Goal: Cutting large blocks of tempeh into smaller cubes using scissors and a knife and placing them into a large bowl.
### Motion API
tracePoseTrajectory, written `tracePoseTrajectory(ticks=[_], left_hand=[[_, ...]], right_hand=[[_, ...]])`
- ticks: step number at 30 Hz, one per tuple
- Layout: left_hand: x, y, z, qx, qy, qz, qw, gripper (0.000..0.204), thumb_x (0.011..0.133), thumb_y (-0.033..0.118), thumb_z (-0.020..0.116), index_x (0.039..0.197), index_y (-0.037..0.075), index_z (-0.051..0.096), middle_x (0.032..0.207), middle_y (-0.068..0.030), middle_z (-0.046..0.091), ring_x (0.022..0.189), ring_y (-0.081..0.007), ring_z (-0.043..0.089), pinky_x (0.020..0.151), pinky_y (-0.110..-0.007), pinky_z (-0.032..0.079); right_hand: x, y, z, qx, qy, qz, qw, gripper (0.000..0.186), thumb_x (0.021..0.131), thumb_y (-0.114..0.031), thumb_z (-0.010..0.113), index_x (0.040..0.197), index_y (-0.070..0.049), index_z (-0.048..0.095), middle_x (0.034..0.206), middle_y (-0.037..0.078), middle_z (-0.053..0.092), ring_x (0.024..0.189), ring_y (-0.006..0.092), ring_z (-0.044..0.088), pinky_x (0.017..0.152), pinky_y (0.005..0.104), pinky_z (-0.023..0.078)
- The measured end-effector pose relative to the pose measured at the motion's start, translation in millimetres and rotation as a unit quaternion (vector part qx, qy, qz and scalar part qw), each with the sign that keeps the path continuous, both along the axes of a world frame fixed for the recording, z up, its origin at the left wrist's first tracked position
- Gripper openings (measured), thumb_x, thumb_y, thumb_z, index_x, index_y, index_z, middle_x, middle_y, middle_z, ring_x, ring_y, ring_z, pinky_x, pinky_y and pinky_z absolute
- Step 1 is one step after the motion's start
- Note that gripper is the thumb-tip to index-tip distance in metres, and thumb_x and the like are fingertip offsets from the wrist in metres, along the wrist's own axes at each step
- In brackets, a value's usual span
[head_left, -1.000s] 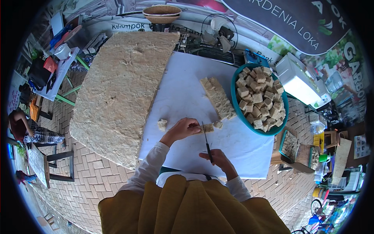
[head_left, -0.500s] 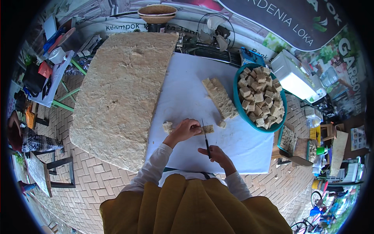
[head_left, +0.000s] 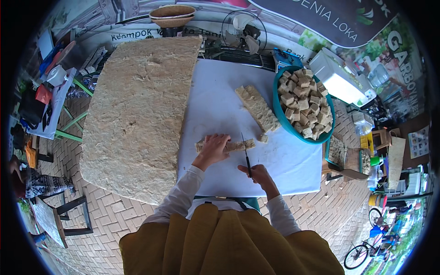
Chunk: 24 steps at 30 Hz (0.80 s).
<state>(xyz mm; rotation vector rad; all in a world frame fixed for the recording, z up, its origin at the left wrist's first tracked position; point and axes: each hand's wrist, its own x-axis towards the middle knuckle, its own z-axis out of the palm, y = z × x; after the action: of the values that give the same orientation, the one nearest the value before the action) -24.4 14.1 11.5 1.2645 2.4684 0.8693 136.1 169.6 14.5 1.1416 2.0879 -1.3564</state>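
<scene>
Cubes heaped in basin; beside it, left hand pressing strip, right hand gripping knife; slab uncut.

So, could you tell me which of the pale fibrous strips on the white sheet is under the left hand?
The short strip by the knife, under the left hand; the longer strip lies untouched beside the teal basin.

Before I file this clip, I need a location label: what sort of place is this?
Probably an outdoor workshop or stall area. The white-covered table stands on brick paving, a bicycle is parked nearby, and a big fibrous slab lies beside a teal basin of cut cubes.
</scene>
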Motion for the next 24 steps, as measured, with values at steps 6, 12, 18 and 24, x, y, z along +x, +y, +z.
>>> tracePoseTrajectory(ticks=[6, 12, 18, 24], left_hand=[[2.7, 1.5, -19.3, 0.064, 0.057, 0.013, 0.996, 0.042, 0.061, 0.014, 0.075, 0.096, 0.011, 0.052, 0.093, -0.0045, 0.059, 0.092, -0.0265, 0.057, 0.082, -0.043, 0.037], [-4.9, 2.9, 1.0, 0.072, 0.018, 0.067, 0.995, 0.036, 0.065, 0.011, 0.072, 0.096, 0.011, 0.052, 0.091, -0.0044, 0.058, 0.090, -0.0264, 0.057, 0.076, -0.042, 0.041], [-13.9, 7.8, 6.9, 0.101, 0.056, 0.103, 0.988, 0.034, 0.067, 0.011, 0.071, 0.095, 0.011, 0.053, 0.091, -0.0049, 0.057, 0.088, -0.0268, 0.056, 0.075, -0.042, 0.042], [-3.3, 11.9, 13.7, 0.097, 0.040, 0.027, 0.994, 0.033, 0.067, 0.008, 0.069, 0.096, 0.010, 0.054, 0.093, -0.0040, 0.057, 0.090, -0.0265, 0.055, 0.077, -0.042, 0.043]], right_hand=[[3.1, 3.4, -1.1, -0.016, 0.029, -0.025, 0.999, 0.058, 0.065, -0.059, 0.074, 0.051, -0.007, 0.053, 0.047, 0.000, 0.046, 0.038, 0.0099, 0.040, 0.038, 0.0240, 0.031], [7.5, 10.2, 11.7, -0.085, -0.012, -0.001, 0.996, 0.048, 0.073, -0.049, 0.073, 0.061, -0.007, 0.053, 0.055, -0.002, 0.044, 0.044, 0.0074, 0.039, 0.040, 0.0223, 0.031], [14.2, 4.7, 12.9, -0.172, -0.018, 0.086, 0.981, 0.049, 0.077, -0.053, 0.067, 0.074, -0.007, 0.048, 0.062, -0.002, 0.040, 0.049, 0.0070, 0.038, 0.042, 0.0219, 0.031], [-12.2, 1.7, 22.9, -0.166, 0.025, 0.083, 0.982, 0.053, 0.074, -0.058, 0.066, 0.073, -0.009, 0.045, 0.062, -0.003, 0.038, 0.049, 0.0073, 0.037, 0.043, 0.0216, 0.032]])
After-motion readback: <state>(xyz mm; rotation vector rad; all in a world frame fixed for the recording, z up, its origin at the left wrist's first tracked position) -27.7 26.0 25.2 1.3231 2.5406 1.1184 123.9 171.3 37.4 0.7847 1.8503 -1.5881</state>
